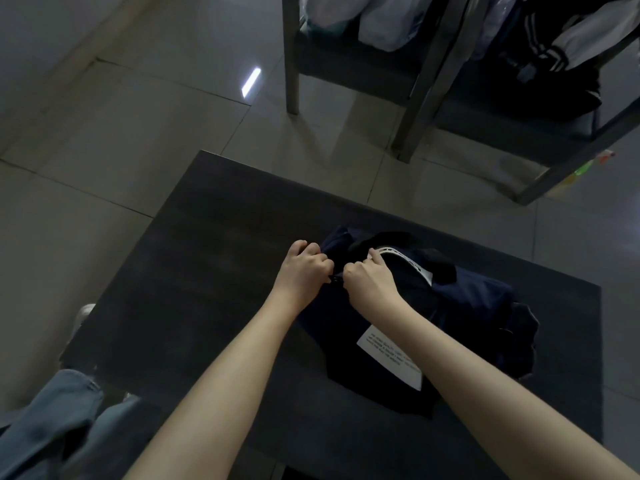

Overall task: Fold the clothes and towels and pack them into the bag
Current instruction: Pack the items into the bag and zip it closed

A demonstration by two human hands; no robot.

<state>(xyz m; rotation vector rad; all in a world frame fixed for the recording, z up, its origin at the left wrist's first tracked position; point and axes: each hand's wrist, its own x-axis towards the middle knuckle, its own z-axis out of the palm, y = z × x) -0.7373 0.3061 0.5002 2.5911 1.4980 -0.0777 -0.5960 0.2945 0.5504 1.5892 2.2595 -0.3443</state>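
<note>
Head view: the navy bag (481,292) sits on the right half of the dark table (207,271), with black clothing (408,289) and a white label (391,358) showing. Both hands are bunched at its left end, almost touching. The left hand (304,268) pinches the bag's edge and the right hand (367,277) grips the fabric right beside it.

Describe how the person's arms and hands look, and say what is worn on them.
Both arms are bare: the left forearm and the right forearm show no sleeve up to the picture's lower edge. The left hand and the right hand wear no gloves. No ring, watch, bracelet or marking shows on either.
</note>
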